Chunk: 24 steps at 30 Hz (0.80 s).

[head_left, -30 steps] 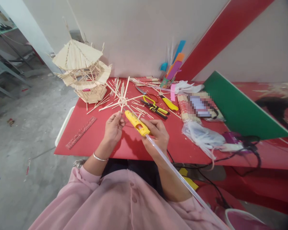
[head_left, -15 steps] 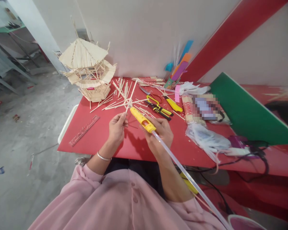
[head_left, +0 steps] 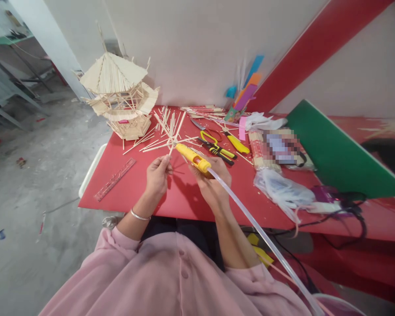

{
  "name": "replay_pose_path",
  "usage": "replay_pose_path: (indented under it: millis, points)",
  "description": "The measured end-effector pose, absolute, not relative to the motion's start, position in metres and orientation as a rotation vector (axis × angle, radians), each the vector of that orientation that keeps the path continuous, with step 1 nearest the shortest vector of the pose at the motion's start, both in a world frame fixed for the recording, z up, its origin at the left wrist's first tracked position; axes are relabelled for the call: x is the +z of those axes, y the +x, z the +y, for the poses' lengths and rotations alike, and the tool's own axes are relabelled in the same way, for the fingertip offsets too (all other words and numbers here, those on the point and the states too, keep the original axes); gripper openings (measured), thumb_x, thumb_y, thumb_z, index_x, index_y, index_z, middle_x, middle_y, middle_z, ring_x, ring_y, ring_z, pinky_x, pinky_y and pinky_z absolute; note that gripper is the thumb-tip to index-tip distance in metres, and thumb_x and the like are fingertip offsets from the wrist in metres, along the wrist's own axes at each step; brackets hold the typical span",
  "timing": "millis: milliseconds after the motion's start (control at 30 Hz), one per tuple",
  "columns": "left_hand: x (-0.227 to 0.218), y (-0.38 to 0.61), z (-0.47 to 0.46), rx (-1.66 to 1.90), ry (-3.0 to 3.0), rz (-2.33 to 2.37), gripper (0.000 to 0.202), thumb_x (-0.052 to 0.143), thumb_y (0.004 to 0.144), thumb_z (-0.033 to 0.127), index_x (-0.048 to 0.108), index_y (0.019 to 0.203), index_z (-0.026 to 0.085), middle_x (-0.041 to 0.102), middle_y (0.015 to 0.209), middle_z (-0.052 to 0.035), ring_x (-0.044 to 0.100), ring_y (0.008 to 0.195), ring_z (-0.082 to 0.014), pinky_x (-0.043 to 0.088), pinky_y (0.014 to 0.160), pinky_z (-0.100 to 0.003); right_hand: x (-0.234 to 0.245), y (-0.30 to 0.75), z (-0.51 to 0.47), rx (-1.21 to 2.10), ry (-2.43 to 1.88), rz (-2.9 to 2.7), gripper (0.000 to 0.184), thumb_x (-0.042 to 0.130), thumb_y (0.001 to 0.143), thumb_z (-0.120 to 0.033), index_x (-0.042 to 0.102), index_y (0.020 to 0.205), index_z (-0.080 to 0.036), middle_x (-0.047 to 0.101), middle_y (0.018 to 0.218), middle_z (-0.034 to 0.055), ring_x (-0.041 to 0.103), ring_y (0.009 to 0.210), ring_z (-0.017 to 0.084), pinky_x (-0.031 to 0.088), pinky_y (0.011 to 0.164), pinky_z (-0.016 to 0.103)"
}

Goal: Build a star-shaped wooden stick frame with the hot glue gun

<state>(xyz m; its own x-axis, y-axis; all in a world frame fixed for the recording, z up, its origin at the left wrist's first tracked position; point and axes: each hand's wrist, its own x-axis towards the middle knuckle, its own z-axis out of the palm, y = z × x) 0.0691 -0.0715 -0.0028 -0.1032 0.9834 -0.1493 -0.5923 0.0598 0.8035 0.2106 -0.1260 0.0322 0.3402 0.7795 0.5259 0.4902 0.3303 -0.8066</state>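
My left hand pinches the near end of a thin wooden stick. Other sticks cross it at its far end, and I cannot tell whether they are joined to it. Wrapped round a yellow hot glue gun is my right hand. The gun's nozzle is at the crossing of the sticks, and a long clear glue stick runs out of its back towards my right side. Behind my left hand, loose wooden sticks lie on the red table.
A pagoda-like stick model stands at the back left. A clear ruler lies at the left. Right of the sticks are scissors, pliers and a yellow-handled cutter. Plastic bags, cables and a green board are further right.
Both hands have shifted slightly left, carrying the wooden stick and the glue gun along. The gun's nozzle remains at the sticks' crossing, and both grips are unchanged.
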Motion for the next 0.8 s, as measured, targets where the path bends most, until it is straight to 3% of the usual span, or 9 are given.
replay_pose_path:
  millis: [400, 800]
  points:
    - [-0.007, 0.062, -0.066, 1.458, 0.56, 0.87, 0.029, 0.087, 0.07, 0.034, 0.065, 0.068, 0.016, 0.056, 0.051, 0.0052, 0.05, 0.046, -0.0043, 0.04, 0.048, -0.016, 0.024, 0.209, -0.109, 0.477, -1.335, -1.249, 0.033, 0.074, 0.081, -0.054, 0.067, 0.081, -0.021, 0.059, 0.084, 0.0, 0.06, 0.077, 0.015, 0.053, 0.072, 0.03]
    - [-0.005, 0.06, -0.07, 1.402, 0.58, 0.848, 0.028, 0.087, 0.071, 0.037, 0.068, 0.072, 0.016, 0.054, 0.049, 0.0059, 0.048, 0.045, -0.0043, 0.039, 0.048, -0.017, 0.032, 0.213, -0.11, 0.515, -1.442, -1.214, 0.04, 0.073, 0.078, -0.057, 0.076, 0.096, -0.021, 0.076, 0.094, 0.006, 0.069, 0.085, 0.023, 0.057, 0.083, 0.039]
